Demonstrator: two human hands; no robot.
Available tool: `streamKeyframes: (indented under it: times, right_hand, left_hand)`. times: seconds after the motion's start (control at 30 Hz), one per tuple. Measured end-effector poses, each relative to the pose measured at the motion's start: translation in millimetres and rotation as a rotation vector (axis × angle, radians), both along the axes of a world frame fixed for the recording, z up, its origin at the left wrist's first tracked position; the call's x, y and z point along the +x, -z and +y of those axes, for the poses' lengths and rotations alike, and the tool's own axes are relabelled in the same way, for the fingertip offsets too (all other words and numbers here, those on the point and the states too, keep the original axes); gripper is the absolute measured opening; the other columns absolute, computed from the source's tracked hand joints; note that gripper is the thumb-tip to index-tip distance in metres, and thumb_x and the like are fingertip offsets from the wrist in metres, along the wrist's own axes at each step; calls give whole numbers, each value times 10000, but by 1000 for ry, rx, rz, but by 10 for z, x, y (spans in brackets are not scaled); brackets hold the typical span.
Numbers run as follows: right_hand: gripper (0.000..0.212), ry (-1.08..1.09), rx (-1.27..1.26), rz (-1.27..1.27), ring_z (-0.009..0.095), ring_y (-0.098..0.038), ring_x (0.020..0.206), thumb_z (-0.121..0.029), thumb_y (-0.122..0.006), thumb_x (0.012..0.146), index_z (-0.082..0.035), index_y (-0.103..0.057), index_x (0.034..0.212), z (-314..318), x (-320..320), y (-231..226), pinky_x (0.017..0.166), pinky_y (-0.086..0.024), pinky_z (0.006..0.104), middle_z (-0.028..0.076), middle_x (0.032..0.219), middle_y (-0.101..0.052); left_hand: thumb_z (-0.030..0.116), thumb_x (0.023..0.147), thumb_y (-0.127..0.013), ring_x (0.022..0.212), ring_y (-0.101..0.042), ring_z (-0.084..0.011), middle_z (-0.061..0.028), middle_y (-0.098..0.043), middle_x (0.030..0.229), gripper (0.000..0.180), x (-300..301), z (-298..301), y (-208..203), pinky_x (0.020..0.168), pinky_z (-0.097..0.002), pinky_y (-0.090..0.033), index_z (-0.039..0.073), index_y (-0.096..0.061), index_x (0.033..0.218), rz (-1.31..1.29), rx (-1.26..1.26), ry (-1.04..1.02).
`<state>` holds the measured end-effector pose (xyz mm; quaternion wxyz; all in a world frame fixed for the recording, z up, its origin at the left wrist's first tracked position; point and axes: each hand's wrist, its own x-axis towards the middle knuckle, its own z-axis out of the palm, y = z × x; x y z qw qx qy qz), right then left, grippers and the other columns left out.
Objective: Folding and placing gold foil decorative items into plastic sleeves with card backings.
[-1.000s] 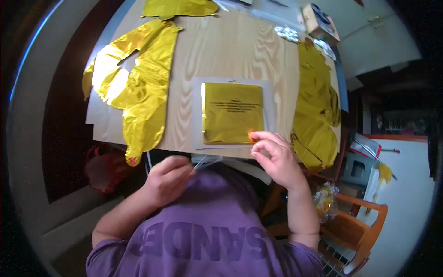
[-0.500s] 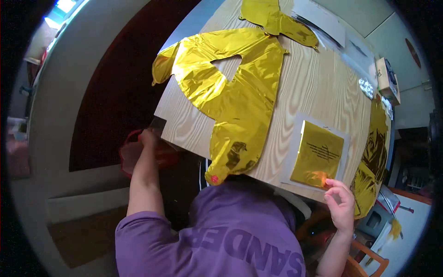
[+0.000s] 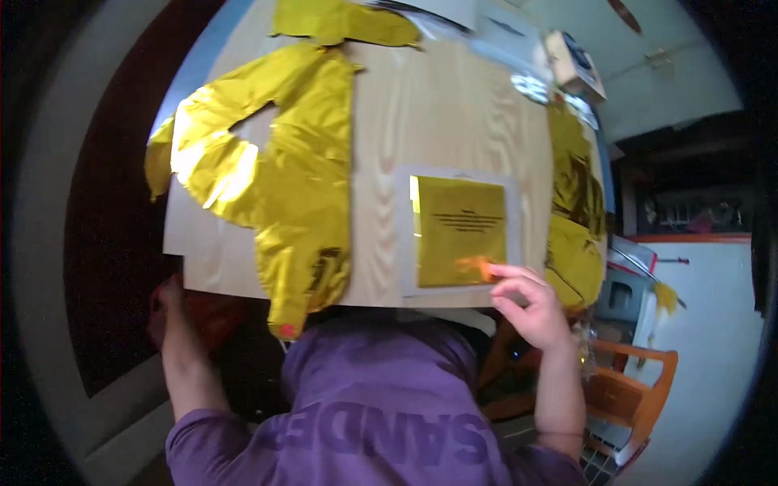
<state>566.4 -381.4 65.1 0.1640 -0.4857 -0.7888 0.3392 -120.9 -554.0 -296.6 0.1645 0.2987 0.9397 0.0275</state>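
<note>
Low at the table's left corner, my left hand (image 3: pixel 168 293) is closed at a dark red, see-through bag (image 3: pixel 212 317); shadow hides part of the fingers. My right hand (image 3: pixel 532 306) is at the near right corner of a flat clear packet (image 3: pixel 409 243) with folded gold foil (image 3: pixel 460 235) inside. Its index fingertip touches the packet, and the thumb stays apart from it. An orange patch shows on the foil by that fingertip, perhaps a reflection. Between my hands, a flat gold foil balloon (image 3: pixel 304 178) with an opening in its middle lies partly over the table's near edge.
Another gold foil balloon (image 3: pixel 381 26) lies at the far side. More crumpled gold foil (image 3: pixel 574 255) covers the right edge of the wooden table (image 3: pixel 389 121). A small box (image 3: pixel 574 69) and silvery pieces (image 3: pixel 531 87) are at the back right. An orange chair (image 3: pixel 640 397) stands at right.
The whole view has turned, so the table and balloons appear further left and straighter. My right hand stays at the packet's corner, and my left hand remains by the red bag.
</note>
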Motion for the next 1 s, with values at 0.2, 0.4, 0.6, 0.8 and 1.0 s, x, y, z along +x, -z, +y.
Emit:
streamKeyframes:
  times: [0.2,0.4,0.6,0.8,1.0]
  right_hand:
    - [166,-80,108,79,300,-654,1089,-83,-790,775,-44,-689,901,-23,173,-21,952,-484,396,127,1180,-701]
    - [319,-114,286,-17,299,-607,1175,-122,-815,750,-68,-683,1035,-139,447,10,1005,-457,414,118,1258,-652]
    - [352,-150,360,-5,325,-610,1163,-111,-822,720,-57,-684,1040,-117,523,95,1004,-467,440,118,1244,-656]
    - [275,-120,363,44,370,-616,1146,-71,-790,726,-15,-694,978,-189,535,-27,1021,-458,476,170,1190,-678]
    - [236,-55,335,-93,381,-612,1118,-16,-732,734,0,-663,959,-389,381,-32,1033,-439,490,178,1176,-671]
  left_hand:
    - [462,847,-697,999,-698,-359,-251,-708,1061,512,1416,-211,-749,823,-441,-556,0,-727,1066,-112,-298,112]
    - [507,832,-719,1037,-694,-341,-247,-705,1110,579,1218,-185,-1290,838,-424,-553,-1,-714,1110,15,-282,-44]
    - [468,823,-753,1085,-671,-322,-223,-688,1179,623,101,-54,-723,902,-397,-526,-28,-669,1190,-154,336,-54]
    - [429,814,-786,1134,-647,-303,-199,-671,1247,685,-445,19,-512,966,-370,-500,-56,-623,1270,-413,768,-203]
    - [375,854,-711,1244,-572,-392,-278,-580,1348,575,323,372,-849,993,-451,-490,51,-620,1321,-91,193,-231]
